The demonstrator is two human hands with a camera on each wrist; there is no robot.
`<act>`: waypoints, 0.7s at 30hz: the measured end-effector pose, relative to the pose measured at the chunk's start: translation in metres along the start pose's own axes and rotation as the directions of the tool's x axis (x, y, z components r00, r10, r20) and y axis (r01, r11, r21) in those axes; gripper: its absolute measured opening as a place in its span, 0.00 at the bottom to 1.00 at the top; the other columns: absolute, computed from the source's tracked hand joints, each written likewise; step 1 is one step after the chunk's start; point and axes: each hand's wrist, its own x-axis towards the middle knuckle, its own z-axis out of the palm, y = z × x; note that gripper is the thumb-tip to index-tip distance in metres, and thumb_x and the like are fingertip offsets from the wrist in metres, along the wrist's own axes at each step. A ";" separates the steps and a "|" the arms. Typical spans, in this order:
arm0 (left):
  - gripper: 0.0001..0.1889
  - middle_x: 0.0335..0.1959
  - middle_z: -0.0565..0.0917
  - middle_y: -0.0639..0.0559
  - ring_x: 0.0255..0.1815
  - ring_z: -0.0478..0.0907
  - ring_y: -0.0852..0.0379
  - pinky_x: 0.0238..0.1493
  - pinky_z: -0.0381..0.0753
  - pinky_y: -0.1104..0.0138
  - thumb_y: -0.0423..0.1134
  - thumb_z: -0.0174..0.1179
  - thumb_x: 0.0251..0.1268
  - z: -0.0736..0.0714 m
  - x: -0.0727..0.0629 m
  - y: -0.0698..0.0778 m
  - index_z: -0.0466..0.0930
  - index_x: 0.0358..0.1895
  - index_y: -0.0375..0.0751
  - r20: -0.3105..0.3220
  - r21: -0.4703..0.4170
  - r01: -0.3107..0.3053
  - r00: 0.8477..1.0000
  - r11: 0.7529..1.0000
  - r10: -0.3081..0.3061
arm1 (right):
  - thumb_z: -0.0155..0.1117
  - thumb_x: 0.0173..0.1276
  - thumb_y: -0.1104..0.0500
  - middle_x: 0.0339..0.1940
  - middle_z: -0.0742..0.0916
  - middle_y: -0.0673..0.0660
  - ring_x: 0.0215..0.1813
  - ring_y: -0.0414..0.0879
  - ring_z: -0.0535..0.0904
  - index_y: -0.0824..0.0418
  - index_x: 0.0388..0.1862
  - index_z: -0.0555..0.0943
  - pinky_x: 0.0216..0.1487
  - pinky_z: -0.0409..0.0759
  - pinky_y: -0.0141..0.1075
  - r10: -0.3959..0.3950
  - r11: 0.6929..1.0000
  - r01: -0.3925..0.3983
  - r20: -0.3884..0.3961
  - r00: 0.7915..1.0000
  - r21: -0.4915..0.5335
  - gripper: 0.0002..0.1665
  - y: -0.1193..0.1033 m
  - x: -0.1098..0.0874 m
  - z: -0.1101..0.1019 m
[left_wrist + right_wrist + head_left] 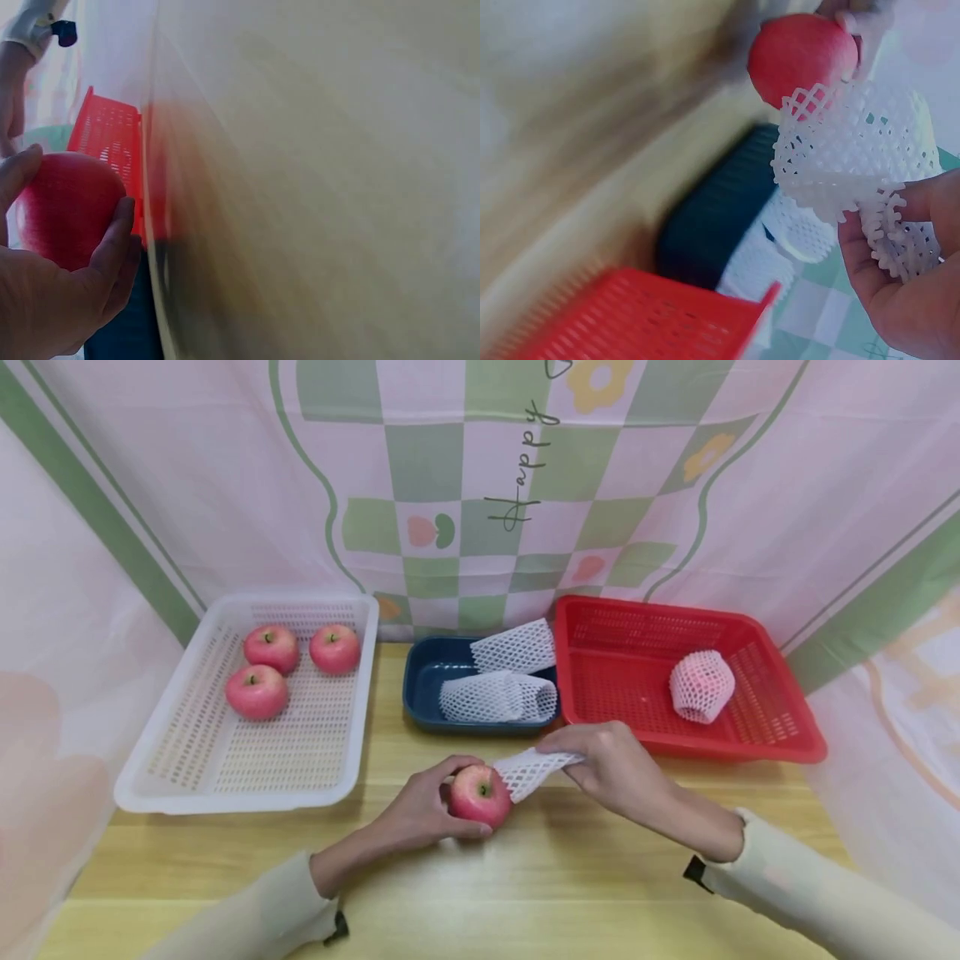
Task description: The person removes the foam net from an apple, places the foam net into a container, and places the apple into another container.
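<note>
My left hand [420,810] grips a red apple [481,797] above the table, thumb on the near side and fingers round the far side. The right hand [611,768] pinches one end of a white foam net sleeve [531,772]. The sleeve's free end meets the apple's right side in the head view. Seen from the right wrist, that sleeve [847,142] gapes toward the apple [802,56], its rim overlapping the apple's edge. In the left wrist view the apple [69,206] sits between thumb and fingers.
A white basket [352,760] at left holds 3 bare apples [257,692]. Several foam net sleeves [480,697] lie in a dark blue tray [423,722] behind the hands. To the right, a red basket [750,747] contains one apple inside a net sleeve [702,687]. A printed curtain [427,460] hangs behind.
</note>
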 end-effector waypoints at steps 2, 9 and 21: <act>0.42 0.62 0.83 0.52 0.55 0.81 0.53 0.55 0.86 0.60 0.50 0.83 0.53 0.000 -0.002 0.001 0.73 0.73 0.50 -0.001 -0.004 -0.006 1.000 1.000 0.006 | 0.85 0.54 0.71 0.45 0.94 0.55 0.46 0.50 0.92 0.62 0.49 0.92 0.47 0.91 0.45 -0.007 1.000 0.007 -0.015 1.000 -0.004 0.22 -0.001 0.004 -0.005; 0.43 0.62 0.83 0.51 0.56 0.82 0.53 0.56 0.86 0.60 0.49 0.83 0.52 -0.003 -0.009 0.009 0.73 0.73 0.50 -0.009 -0.002 -0.026 1.000 1.000 0.026 | 0.85 0.53 0.70 0.46 0.93 0.58 0.47 0.54 0.92 0.63 0.51 0.91 0.46 0.91 0.50 -0.048 0.999 0.048 -0.062 0.997 -0.009 0.24 -0.001 0.023 -0.021; 0.43 0.64 0.83 0.52 0.59 0.83 0.50 0.59 0.85 0.57 0.47 0.85 0.50 -0.013 -0.023 0.024 0.74 0.72 0.48 -0.033 -0.008 -0.063 0.997 0.998 0.063 | 0.83 0.58 0.68 0.48 0.93 0.58 0.48 0.53 0.91 0.64 0.52 0.90 0.50 0.91 0.50 -0.080 0.996 0.079 -0.039 0.996 -0.042 0.22 0.001 0.066 -0.041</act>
